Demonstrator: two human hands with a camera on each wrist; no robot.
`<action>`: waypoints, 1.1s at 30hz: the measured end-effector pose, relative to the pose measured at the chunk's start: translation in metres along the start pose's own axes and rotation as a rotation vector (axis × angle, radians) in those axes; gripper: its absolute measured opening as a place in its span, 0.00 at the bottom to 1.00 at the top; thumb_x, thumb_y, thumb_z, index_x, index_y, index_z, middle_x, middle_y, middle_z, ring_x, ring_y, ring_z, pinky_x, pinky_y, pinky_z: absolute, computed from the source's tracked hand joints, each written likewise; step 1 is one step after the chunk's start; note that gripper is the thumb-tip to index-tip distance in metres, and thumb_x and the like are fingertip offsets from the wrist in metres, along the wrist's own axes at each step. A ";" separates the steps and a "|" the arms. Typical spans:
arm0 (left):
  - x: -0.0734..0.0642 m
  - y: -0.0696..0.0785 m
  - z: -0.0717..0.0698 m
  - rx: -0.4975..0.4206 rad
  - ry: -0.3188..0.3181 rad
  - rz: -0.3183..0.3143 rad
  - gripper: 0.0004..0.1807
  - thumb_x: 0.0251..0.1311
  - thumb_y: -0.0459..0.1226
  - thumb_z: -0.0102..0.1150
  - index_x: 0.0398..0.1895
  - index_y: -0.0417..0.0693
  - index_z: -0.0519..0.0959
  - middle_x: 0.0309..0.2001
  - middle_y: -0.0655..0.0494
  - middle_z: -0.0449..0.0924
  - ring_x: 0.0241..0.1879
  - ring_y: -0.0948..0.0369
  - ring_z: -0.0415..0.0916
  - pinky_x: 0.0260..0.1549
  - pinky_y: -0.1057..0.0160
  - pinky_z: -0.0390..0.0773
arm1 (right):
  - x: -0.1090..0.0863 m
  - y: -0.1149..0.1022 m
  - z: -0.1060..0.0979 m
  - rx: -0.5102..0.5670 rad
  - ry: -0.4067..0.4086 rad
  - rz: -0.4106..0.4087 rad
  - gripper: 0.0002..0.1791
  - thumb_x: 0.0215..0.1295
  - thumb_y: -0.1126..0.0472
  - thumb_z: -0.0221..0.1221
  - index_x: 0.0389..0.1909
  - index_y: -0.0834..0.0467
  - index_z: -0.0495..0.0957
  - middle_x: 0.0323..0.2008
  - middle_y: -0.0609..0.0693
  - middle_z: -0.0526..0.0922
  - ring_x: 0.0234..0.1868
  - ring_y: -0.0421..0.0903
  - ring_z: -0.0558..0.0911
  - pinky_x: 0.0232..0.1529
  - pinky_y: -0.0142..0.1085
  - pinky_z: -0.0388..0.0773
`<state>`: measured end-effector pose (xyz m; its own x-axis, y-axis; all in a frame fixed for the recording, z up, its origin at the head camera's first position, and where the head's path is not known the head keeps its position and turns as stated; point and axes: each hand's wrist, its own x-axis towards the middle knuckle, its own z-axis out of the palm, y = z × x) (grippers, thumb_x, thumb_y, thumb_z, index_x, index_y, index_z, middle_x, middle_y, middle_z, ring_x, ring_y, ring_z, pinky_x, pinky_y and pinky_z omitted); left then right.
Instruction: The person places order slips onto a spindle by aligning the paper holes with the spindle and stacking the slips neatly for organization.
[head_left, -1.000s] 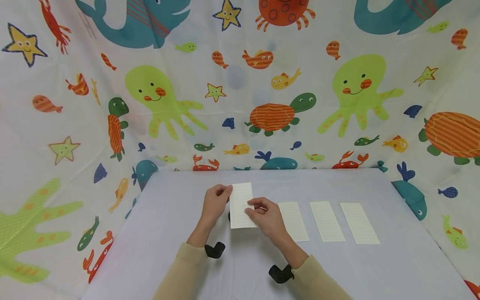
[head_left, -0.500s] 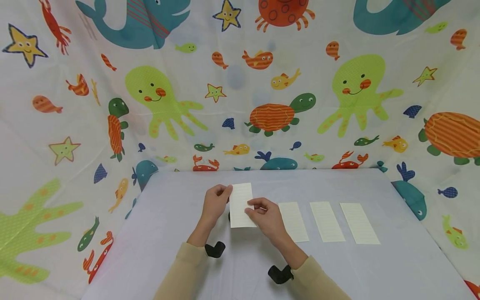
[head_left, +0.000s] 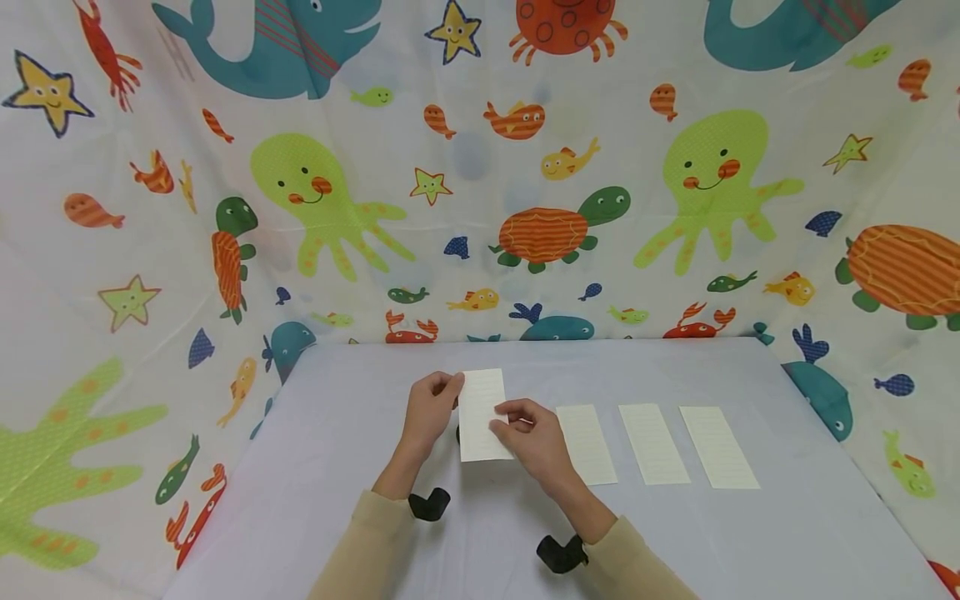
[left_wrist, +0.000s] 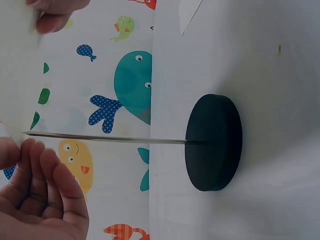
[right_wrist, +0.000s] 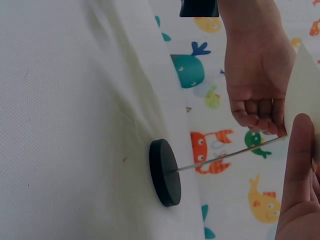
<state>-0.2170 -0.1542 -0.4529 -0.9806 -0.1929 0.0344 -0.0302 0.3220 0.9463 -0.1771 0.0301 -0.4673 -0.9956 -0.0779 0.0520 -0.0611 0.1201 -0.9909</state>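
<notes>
In the head view, both hands hold up one lined paper slip [head_left: 480, 400]. My left hand [head_left: 430, 408] pinches its upper left edge; my right hand [head_left: 534, 437] pinches the right edge with thumb and fingers. Underneath stands a receipt spike, its round black base [left_wrist: 215, 142] flat on the table and its thin metal rod [left_wrist: 110, 137] upright. The slip hides most of it in the head view. Both wrist views show the rod's tip right at the slip's underside, close to the left fingertips [right_wrist: 272, 127].
To the right, a row of lined paper slips lies flat on the white table [head_left: 337, 467]: a near slip [head_left: 588, 446], a middle slip [head_left: 654, 444] and a far-right slip [head_left: 720, 447]. A curtain [head_left: 480, 167] printed with sea animals closes off the back and sides.
Both hands and the slip sit very slightly lower in the head view. The grip is the same, and the slips on the table have not moved.
</notes>
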 end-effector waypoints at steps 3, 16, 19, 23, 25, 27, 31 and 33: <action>-0.001 -0.001 0.000 0.002 0.002 0.002 0.17 0.72 0.48 0.58 0.37 0.44 0.83 0.30 0.52 0.77 0.34 0.55 0.73 0.36 0.58 0.73 | -0.001 0.001 0.001 0.002 0.001 0.005 0.13 0.61 0.59 0.71 0.45 0.57 0.85 0.42 0.53 0.79 0.38 0.47 0.78 0.37 0.31 0.79; 0.001 -0.007 0.001 -0.009 0.005 0.010 0.16 0.72 0.48 0.58 0.37 0.44 0.84 0.29 0.52 0.76 0.33 0.55 0.73 0.35 0.59 0.74 | -0.001 0.000 0.002 0.003 -0.003 -0.011 0.13 0.61 0.59 0.71 0.46 0.58 0.84 0.42 0.53 0.81 0.38 0.47 0.79 0.37 0.31 0.79; 0.002 -0.007 0.002 -0.004 -0.001 0.005 0.17 0.72 0.48 0.58 0.37 0.43 0.84 0.30 0.51 0.77 0.33 0.56 0.74 0.35 0.59 0.75 | -0.001 0.001 0.002 -0.002 0.000 -0.008 0.13 0.61 0.59 0.71 0.46 0.58 0.84 0.42 0.53 0.81 0.38 0.47 0.79 0.37 0.31 0.80; 0.002 -0.008 0.003 0.004 -0.010 -0.007 0.16 0.73 0.48 0.58 0.39 0.44 0.84 0.32 0.51 0.79 0.35 0.56 0.76 0.37 0.59 0.77 | -0.001 0.001 0.002 0.004 0.000 -0.004 0.13 0.62 0.59 0.71 0.46 0.58 0.84 0.42 0.53 0.80 0.37 0.47 0.79 0.36 0.31 0.80; 0.003 -0.008 0.004 0.002 -0.013 -0.011 0.16 0.73 0.48 0.57 0.40 0.44 0.84 0.34 0.51 0.79 0.36 0.56 0.76 0.38 0.60 0.78 | -0.001 0.001 0.002 0.006 0.001 -0.006 0.13 0.62 0.59 0.71 0.46 0.58 0.84 0.41 0.53 0.80 0.37 0.47 0.79 0.36 0.30 0.80; 0.004 -0.009 0.005 -0.001 -0.017 -0.011 0.16 0.73 0.48 0.57 0.40 0.44 0.84 0.34 0.51 0.80 0.36 0.56 0.76 0.39 0.60 0.79 | -0.001 0.002 0.002 0.011 0.001 -0.008 0.13 0.62 0.60 0.71 0.46 0.58 0.84 0.41 0.53 0.80 0.36 0.47 0.79 0.36 0.30 0.79; 0.005 -0.009 0.005 0.001 -0.025 -0.012 0.16 0.73 0.47 0.57 0.40 0.44 0.84 0.33 0.51 0.79 0.36 0.56 0.76 0.38 0.61 0.78 | 0.000 0.002 0.002 0.016 -0.002 -0.011 0.13 0.62 0.60 0.71 0.46 0.59 0.84 0.41 0.54 0.80 0.35 0.47 0.80 0.35 0.30 0.80; 0.006 -0.008 0.006 0.005 -0.030 -0.013 0.16 0.73 0.47 0.57 0.40 0.44 0.84 0.33 0.51 0.79 0.36 0.55 0.76 0.38 0.60 0.77 | 0.000 0.003 0.002 0.017 -0.002 -0.012 0.13 0.62 0.60 0.70 0.46 0.59 0.84 0.40 0.54 0.80 0.35 0.47 0.79 0.35 0.30 0.80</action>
<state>-0.2235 -0.1524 -0.4618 -0.9855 -0.1694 0.0122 -0.0440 0.3238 0.9451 -0.1768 0.0288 -0.4703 -0.9946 -0.0814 0.0639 -0.0721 0.1021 -0.9922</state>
